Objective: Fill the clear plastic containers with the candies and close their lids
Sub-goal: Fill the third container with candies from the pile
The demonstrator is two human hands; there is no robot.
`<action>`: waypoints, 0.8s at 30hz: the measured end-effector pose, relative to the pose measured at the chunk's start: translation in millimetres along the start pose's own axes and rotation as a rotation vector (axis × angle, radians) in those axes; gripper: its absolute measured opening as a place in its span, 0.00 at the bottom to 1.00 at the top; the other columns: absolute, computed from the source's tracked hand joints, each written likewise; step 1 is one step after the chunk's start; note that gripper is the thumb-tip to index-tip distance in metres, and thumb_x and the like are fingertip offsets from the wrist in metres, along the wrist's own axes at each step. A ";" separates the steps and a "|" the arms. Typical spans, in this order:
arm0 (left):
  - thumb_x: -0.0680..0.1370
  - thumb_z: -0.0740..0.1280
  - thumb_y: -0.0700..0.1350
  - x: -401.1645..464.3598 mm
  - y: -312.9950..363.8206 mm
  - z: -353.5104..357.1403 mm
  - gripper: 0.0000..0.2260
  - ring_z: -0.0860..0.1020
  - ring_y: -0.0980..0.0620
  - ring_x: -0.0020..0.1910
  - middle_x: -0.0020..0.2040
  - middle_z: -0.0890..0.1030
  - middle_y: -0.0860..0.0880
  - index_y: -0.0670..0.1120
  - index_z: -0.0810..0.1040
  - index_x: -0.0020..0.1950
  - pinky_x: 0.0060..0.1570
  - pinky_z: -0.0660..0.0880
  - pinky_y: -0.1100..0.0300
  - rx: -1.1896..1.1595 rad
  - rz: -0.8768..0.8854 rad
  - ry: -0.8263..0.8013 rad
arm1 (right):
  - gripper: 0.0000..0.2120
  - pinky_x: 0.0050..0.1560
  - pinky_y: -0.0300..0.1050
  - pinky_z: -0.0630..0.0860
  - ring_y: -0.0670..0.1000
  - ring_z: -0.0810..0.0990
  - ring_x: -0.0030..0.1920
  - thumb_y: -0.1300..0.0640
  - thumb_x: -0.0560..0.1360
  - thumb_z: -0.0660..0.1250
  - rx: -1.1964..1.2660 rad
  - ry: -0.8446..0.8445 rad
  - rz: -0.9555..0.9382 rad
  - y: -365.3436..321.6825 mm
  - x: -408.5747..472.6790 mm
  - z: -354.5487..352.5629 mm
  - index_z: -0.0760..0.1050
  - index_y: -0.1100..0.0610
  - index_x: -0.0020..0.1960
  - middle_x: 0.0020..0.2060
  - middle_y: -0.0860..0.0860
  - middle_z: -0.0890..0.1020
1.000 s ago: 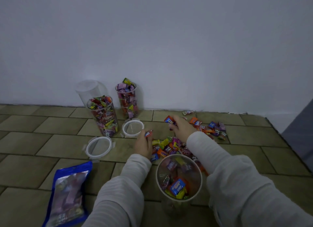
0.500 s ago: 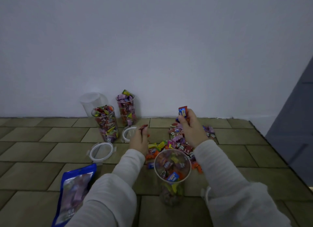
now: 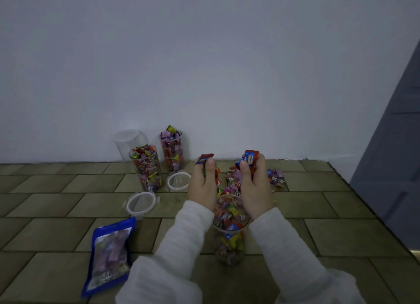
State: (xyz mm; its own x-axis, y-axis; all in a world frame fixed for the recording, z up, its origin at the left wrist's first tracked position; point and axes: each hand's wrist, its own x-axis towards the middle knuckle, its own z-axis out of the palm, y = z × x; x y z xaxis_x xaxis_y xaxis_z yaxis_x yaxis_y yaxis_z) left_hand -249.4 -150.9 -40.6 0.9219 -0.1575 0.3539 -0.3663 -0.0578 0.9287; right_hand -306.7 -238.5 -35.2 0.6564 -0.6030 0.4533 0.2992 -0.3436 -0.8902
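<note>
In the head view, a handful of wrapped candies is gripped in the left hand (image 3: pixel 203 183), its fingers curled round them, and another handful is clamped in the right hand (image 3: pixel 256 181). Both hands are held just above and behind the mouth of the near container (image 3: pixel 230 240), which stands upright on the tiled floor (image 3: pixel 341 231) and looks well over half full. The loose candy pile (image 3: pixel 276 177) lies on the floor beyond the hands.

Two further containers, the left filled container (image 3: pixel 146 167) and the rear filled container (image 3: pixel 173 150), stand open near the wall, heaped to the rim. Their lids, the larger lid (image 3: pixel 141 203) and the smaller lid (image 3: pixel 178 181), lie flat on the floor beside them. An empty container (image 3: pixel 128 142) stands behind, and a blue bag (image 3: pixel 110 256) lies nearer the person.

The candies are judged light, small and slippery in their wrappers, so they are best taken in loose handfuls and released low over the mouth. The containers appear thin-walled and tall, easily tipped; they are best steadied at the wall near the rim. The lids are judged stiff, to be taken by their side tabs.
</note>
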 end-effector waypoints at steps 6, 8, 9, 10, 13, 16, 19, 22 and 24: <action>0.82 0.56 0.50 -6.3 -7.6 3.8 0.11 0.74 0.57 0.44 0.43 0.77 0.52 0.45 0.75 0.50 0.40 0.68 0.72 -0.050 -0.034 0.041 | 0.05 0.44 0.22 0.67 0.28 0.73 0.42 0.61 0.81 0.57 0.062 0.028 0.057 8.3 -5.5 4.9 0.67 0.56 0.57 0.44 0.42 0.75; 0.81 0.57 0.49 -6.9 -6.6 6.0 0.11 0.74 0.60 0.42 0.41 0.77 0.54 0.45 0.76 0.49 0.40 0.68 0.75 -0.034 -0.020 0.038 | 0.04 0.46 0.25 0.69 0.32 0.75 0.42 0.60 0.81 0.57 0.074 0.035 0.058 7.8 -4.0 6.1 0.66 0.53 0.55 0.43 0.43 0.75; 0.81 0.58 0.48 -6.8 -6.8 7.4 0.11 0.74 0.62 0.41 0.40 0.77 0.54 0.45 0.76 0.48 0.40 0.69 0.76 -0.034 -0.018 0.032 | 0.05 0.46 0.26 0.69 0.33 0.75 0.42 0.60 0.81 0.57 0.082 0.047 0.062 7.4 -2.6 5.9 0.66 0.52 0.54 0.43 0.43 0.75; 0.81 0.59 0.48 -6.5 -7.3 9.3 0.10 0.74 0.62 0.41 0.40 0.77 0.54 0.44 0.76 0.47 0.40 0.69 0.76 -0.042 -0.024 0.028 | 0.05 0.45 0.25 0.69 0.33 0.75 0.42 0.61 0.81 0.57 0.089 0.053 0.072 7.1 -0.5 5.2 0.66 0.52 0.54 0.42 0.42 0.75; 0.80 0.63 0.42 -8.9 -2.6 11.8 0.05 0.73 0.63 0.38 0.38 0.76 0.54 0.45 0.76 0.45 0.40 0.69 0.75 -0.105 -0.044 0.023 | 0.07 0.41 0.20 0.66 0.26 0.73 0.40 0.61 0.82 0.56 0.108 0.038 0.109 7.5 4.9 1.4 0.67 0.59 0.60 0.43 0.41 0.73; 0.77 0.67 0.40 -9.7 -3.7 11.5 0.02 0.76 0.56 0.42 0.40 0.78 0.49 0.45 0.75 0.45 0.49 0.74 0.61 -0.199 -0.114 0.012 | 0.10 0.39 0.19 0.66 0.23 0.73 0.38 0.62 0.82 0.56 0.146 0.033 0.133 9.7 6.3 -0.3 0.66 0.60 0.62 0.44 0.42 0.73; 0.70 0.70 0.48 -9.9 -4.2 11.3 0.12 0.78 0.40 0.46 0.44 0.81 0.41 0.41 0.78 0.47 0.55 0.75 0.46 -0.301 -0.212 0.036 | 0.11 0.39 0.21 0.66 0.26 0.73 0.37 0.62 0.82 0.56 0.152 0.040 0.135 11.8 6.3 -0.3 0.67 0.64 0.62 0.41 0.43 0.73; 0.72 0.71 0.46 -13.4 -5.1 11.2 0.17 0.80 0.39 0.50 0.48 0.82 0.38 0.34 0.78 0.55 0.54 0.78 0.51 -0.254 -0.240 0.065 | 0.10 0.39 0.21 0.67 0.26 0.73 0.37 0.61 0.82 0.56 0.151 0.026 0.135 11.9 5.7 0.9 0.67 0.63 0.61 0.41 0.42 0.73; 0.74 0.70 0.46 -13.4 -12.4 11.0 0.15 0.81 0.41 0.48 0.47 0.83 0.39 0.34 0.78 0.53 0.51 0.78 0.53 -0.233 -0.243 0.069 | 0.10 0.40 0.21 0.67 0.26 0.73 0.38 0.61 0.82 0.56 0.151 0.022 0.135 11.2 4.9 0.7 0.67 0.61 0.62 0.42 0.42 0.74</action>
State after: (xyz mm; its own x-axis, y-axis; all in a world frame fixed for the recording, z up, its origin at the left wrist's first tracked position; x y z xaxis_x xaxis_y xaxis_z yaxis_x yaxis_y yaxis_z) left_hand -258.6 -158.9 -58.1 0.9880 -0.0991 0.1186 -0.1038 0.1431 0.9843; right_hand -299.6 -244.7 -43.0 0.6828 -0.6525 0.3286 0.3106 -0.1479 -0.9390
